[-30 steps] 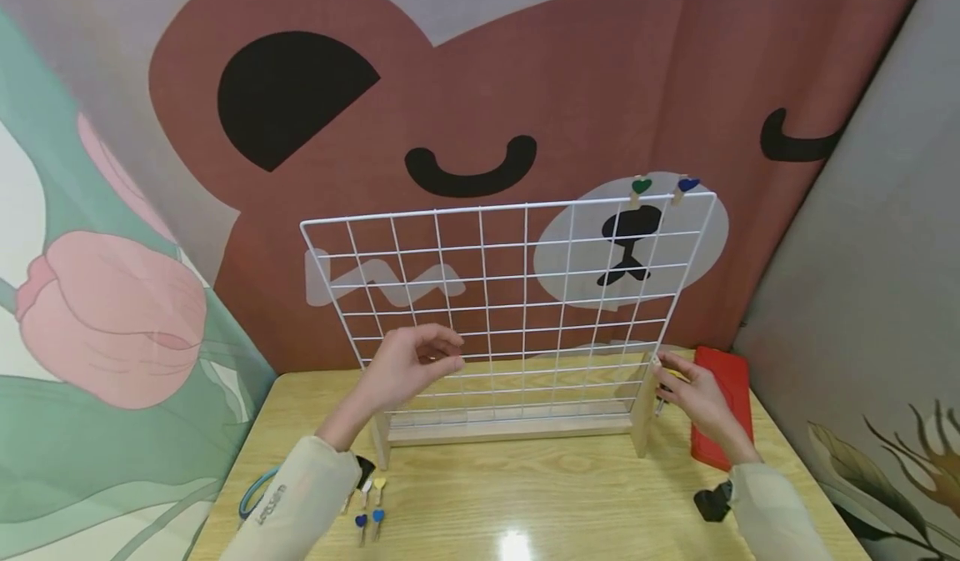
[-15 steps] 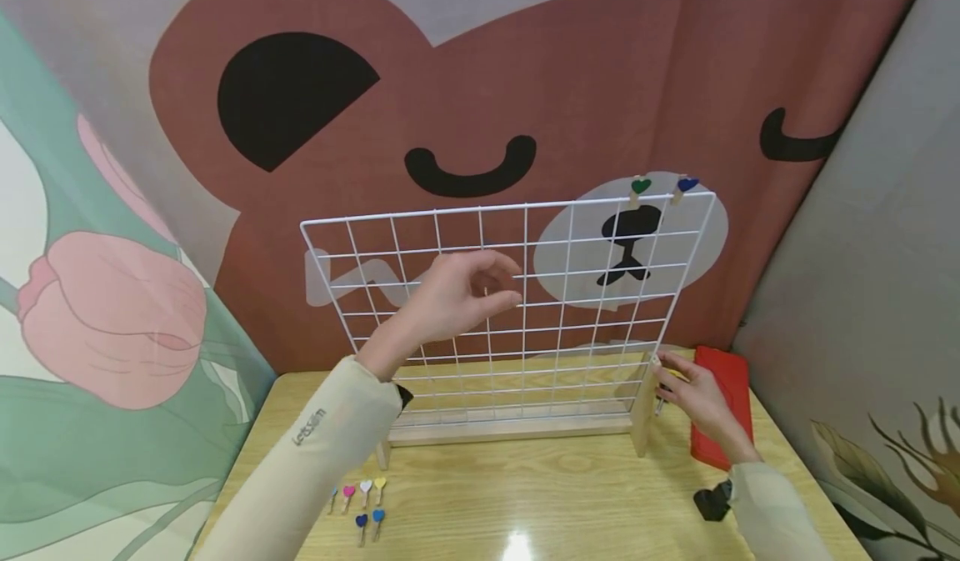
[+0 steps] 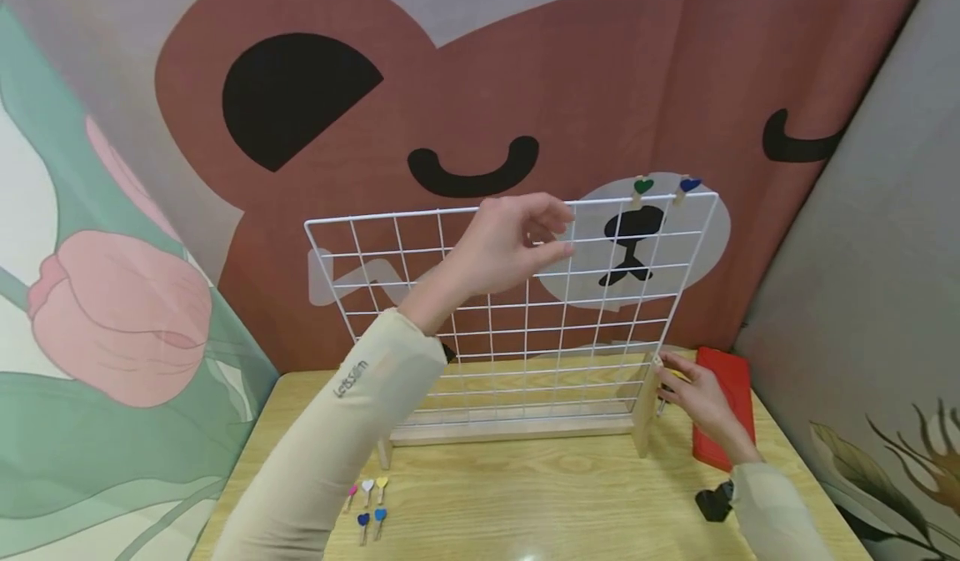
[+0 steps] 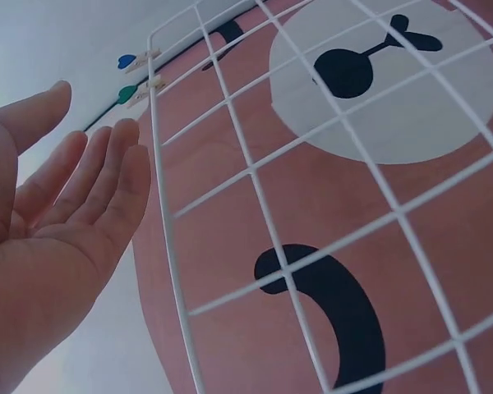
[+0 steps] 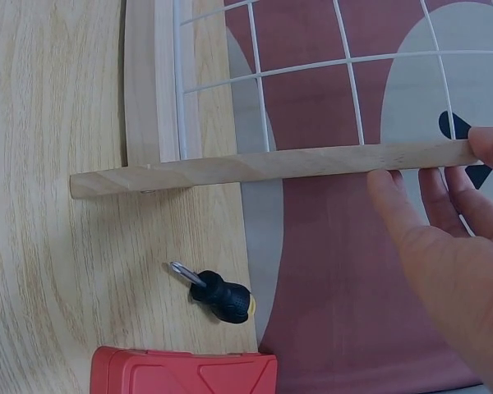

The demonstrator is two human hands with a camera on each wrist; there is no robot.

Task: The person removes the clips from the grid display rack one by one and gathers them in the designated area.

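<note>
A white wire grid panel (image 3: 491,298) stands upright in a wooden base (image 3: 510,433). My left hand (image 3: 517,240) is raised in front of its top bar, fingers loosely bent and holding nothing; in the left wrist view, fingers (image 4: 107,176) and thumb are apart. Two small pegs clip the top bar at the right, one with a green heart (image 3: 642,186), one with a dark blue heart (image 3: 689,184). My right hand (image 3: 697,394) pinches the upper end of the right wooden upright (image 5: 312,162), thumb on one side and fingers on the other.
Several heart pegs (image 3: 380,515) lie on the table (image 3: 510,503) at front left. A stubby screwdriver (image 5: 222,295) lies beside the right upright, near a red case (image 3: 723,403). A printed curtain (image 3: 570,86) hangs close behind the grid.
My left hand has risen and moved right, from low in front of the grid to its top bar. The right hand has stayed on the upright.
</note>
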